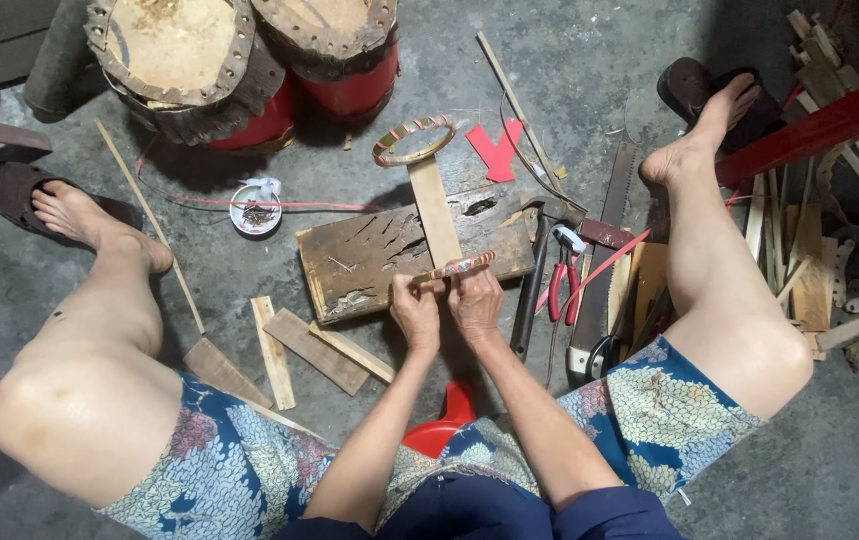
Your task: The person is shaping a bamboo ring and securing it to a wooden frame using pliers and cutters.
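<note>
A thin strip wrapped in red, green and pale bands (458, 266) is held between both hands over a worn dark wooden block (365, 262). My left hand (416, 310) pinches its left end. My right hand (476, 302) grips it near the middle, and the right end sticks out up and to the right. A flat pale slat (434, 208) lies on the block behind the hands. A finished ring wrapped in the same colours (414, 139) lies at the slat's far end.
Two red drums (250, 60) stand at the back. A small white dish (255, 210), a red paper scrap (498, 152), a saw (605, 250), red-handled pliers (562, 285) and a hammer (532, 290) lie around. Loose wooden slats (300, 350) lie left; scrap wood (830, 250) piles right.
</note>
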